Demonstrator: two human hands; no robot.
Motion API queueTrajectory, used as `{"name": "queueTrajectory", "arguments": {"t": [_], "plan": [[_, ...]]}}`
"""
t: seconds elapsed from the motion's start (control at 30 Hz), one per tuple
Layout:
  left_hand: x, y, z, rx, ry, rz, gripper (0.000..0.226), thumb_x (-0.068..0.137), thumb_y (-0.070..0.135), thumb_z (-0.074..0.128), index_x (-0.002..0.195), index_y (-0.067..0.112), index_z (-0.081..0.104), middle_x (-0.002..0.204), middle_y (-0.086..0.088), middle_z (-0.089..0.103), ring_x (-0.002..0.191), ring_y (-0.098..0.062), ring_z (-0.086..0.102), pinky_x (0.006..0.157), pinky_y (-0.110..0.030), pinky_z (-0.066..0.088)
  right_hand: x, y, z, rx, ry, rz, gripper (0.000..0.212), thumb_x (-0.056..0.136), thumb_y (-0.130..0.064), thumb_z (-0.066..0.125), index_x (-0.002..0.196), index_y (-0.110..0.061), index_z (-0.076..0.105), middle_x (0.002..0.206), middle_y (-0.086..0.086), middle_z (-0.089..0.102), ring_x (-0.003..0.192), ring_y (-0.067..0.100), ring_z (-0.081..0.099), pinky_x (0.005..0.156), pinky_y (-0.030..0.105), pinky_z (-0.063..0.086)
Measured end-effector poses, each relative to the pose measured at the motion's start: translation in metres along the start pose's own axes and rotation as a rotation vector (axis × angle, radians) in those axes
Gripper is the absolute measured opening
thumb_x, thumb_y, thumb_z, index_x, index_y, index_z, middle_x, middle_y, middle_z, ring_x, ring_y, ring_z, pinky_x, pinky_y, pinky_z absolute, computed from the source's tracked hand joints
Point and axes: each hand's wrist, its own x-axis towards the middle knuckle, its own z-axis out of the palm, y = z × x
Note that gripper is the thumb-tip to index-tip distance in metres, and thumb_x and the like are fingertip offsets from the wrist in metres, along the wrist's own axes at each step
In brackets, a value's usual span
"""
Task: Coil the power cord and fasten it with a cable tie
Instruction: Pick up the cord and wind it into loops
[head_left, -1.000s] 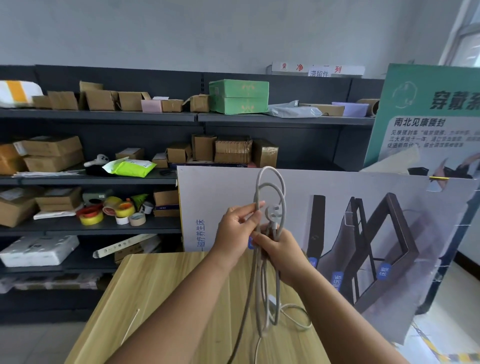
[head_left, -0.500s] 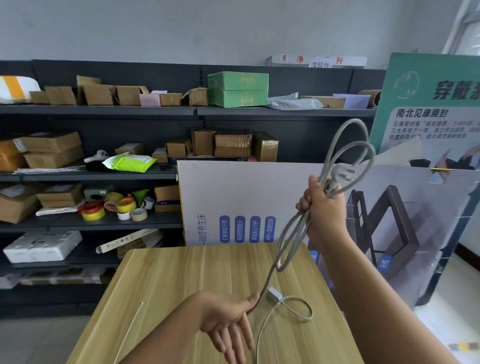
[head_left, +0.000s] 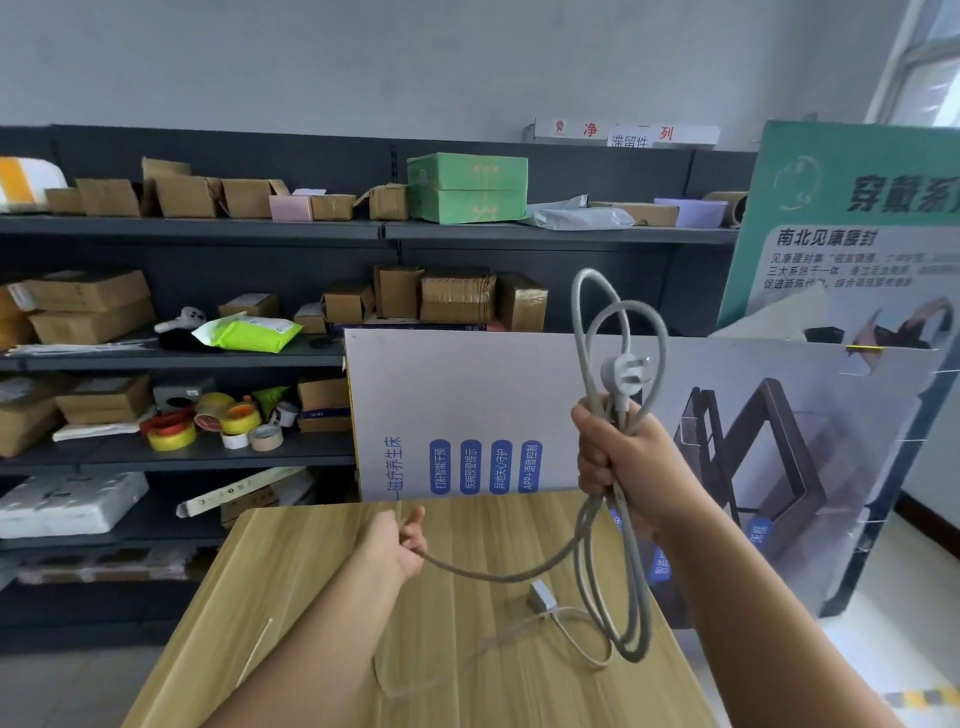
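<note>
Fingers of our right hand (head_left: 618, 457) squeeze tight around the looped power cord (head_left: 597, 551) above the table's (head_left: 322, 571) far right corner. Our left hand (head_left: 397, 545) pinches one strand. The cable tie (head_left: 255, 652) lies near the left edge.

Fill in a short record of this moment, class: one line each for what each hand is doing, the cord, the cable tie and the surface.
right hand: raised, fist closed on gathered loops of the power cord
left hand: pinching a loose stretch of cord
plug: above the right fist
cable tie: lying unused on the table
coil: unfastened
</note>
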Motion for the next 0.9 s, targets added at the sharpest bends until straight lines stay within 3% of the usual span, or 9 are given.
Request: {"name": "queueTrajectory", "arguments": {"t": [0.07, 0.17, 0.3, 0.37, 0.43, 0.6, 0.7, 0.8, 0.9], "plan": [[-0.018, 0.004, 0.015, 0.112, -0.047, 0.164, 0.022, 0.099, 0.027, 0.047, 0.095, 0.010, 0.060, 0.068, -0.003, 0.059, 0.026, -0.004, 0.028, 0.028, -0.015, 0.018, 0.004, 0.017, -0.003, -0.081, 0.098, 0.039, 0.020, 0.096, -0.017, 0.057, 0.076, -0.016, 0.055, 0.054, 0.000, 0.041, 0.043, 0.014, 0.038, 0.043, 0.026, 0.038], [-0.060, -0.006, 0.040, 0.230, -0.331, 0.319, 0.026, 0.099, 0.021, 0.048, 0.103, 0.007, 0.070, 0.069, -0.001, 0.053, 0.036, -0.005, 0.035, 0.033, -0.018, 0.025, 0.008, 0.041, 0.005, -0.112, 0.206, 0.106, 0.018, 0.096, -0.017, 0.058, 0.080, -0.012, 0.054, 0.055, 0.002, 0.043, 0.044, 0.015, 0.040, 0.045, 0.029, 0.038], [-0.097, -0.034, 0.055, 0.427, -0.605, 0.452, 0.027, 0.099, 0.014, 0.049, 0.104, 0.013, 0.075, 0.092, 0.000, 0.073, 0.082, -0.015, 0.066, 0.074, -0.029, 0.050, 0.009, 0.064, 0.031, -0.144, 0.214, 0.118, 0.016, 0.097, -0.015, 0.055, 0.086, -0.006, 0.062, 0.065, 0.005, 0.066, 0.059, 0.020, 0.063, 0.054, 0.030, 0.051], [-0.106, -0.043, 0.059, 0.457, -0.682, 0.522, 0.027, 0.098, 0.010, 0.048, 0.101, 0.015, 0.075, 0.103, -0.007, 0.076, 0.100, -0.021, 0.070, 0.090, -0.035, 0.053, 0.008, 0.069, 0.044, -0.029, 0.168, 0.107, 0.019, 0.100, -0.014, 0.051, 0.104, -0.005, 0.068, 0.090, 0.010, 0.077, 0.084, 0.023, 0.074, 0.073, 0.037, 0.060], [-0.108, -0.046, 0.061, 0.473, -0.681, 0.599, 0.027, 0.097, 0.008, 0.051, 0.102, 0.016, 0.075, 0.109, -0.013, 0.074, 0.107, -0.025, 0.068, 0.096, -0.036, 0.051, 0.008, 0.068, 0.051, 0.095, 0.183, 0.099, 0.023, 0.101, -0.016, 0.049, 0.111, -0.005, 0.067, 0.101, 0.016, 0.076, 0.095, 0.027, 0.074, 0.080, 0.038, 0.060], [-0.105, -0.049, 0.054, 0.396, -0.686, 0.513, 0.027, 0.095, 0.006, 0.052, 0.115, 0.006, 0.070, 0.118, -0.017, 0.071, 0.116, -0.026, 0.064, 0.100, -0.038, 0.047, 0.005, 0.067, 0.057, 0.182, 0.209, 0.093, 0.019, 0.099, -0.018, 0.052, 0.101, -0.008, 0.068, 0.091, 0.014, 0.076, 0.093, 0.029, 0.073, 0.081, 0.038, 0.059], [-0.097, -0.048, 0.048, 0.310, -0.632, 0.491, 0.029, 0.083, 0.004, 0.064, 0.110, -0.002, 0.070, 0.116, -0.021, 0.070, 0.113, -0.032, 0.065, 0.102, -0.045, 0.047, 0.006, 0.062, 0.054, 0.323, 0.169, 0.143, 0.024, 0.101, -0.017, 0.048, 0.098, -0.003, 0.067, 0.092, 0.017, 0.075, 0.090, 0.030, 0.073, 0.078, 0.037, 0.060], [-0.096, -0.049, 0.044, 0.268, -0.646, 0.477, 0.014, 0.080, -0.009, 0.062, 0.088, -0.004, 0.072, 0.102, -0.016, 0.074, 0.099, -0.029, 0.071, 0.087, -0.041, 0.057, 0.008, 0.053, 0.049, 0.414, 0.112, 0.190, 0.029, 0.100, -0.019, 0.049, 0.091, 0.002, 0.068, 0.087, 0.018, 0.074, 0.080, 0.028, 0.073, 0.070, 0.034, 0.061], [-0.094, -0.053, 0.042, 0.336, -0.718, 0.538, 0.025, 0.080, -0.017, 0.062, 0.074, 0.005, 0.052, 0.087, -0.009, 0.070, 0.078, -0.016, 0.073, 0.065, -0.026, 0.057, 0.008, 0.051, 0.049, 0.223, 0.069, 0.168, 0.023, 0.097, -0.020, 0.057, 0.088, 0.001, 0.061, 0.080, 0.019, 0.067, 0.071, 0.025, 0.069, 0.065, 0.032, 0.060]]}}
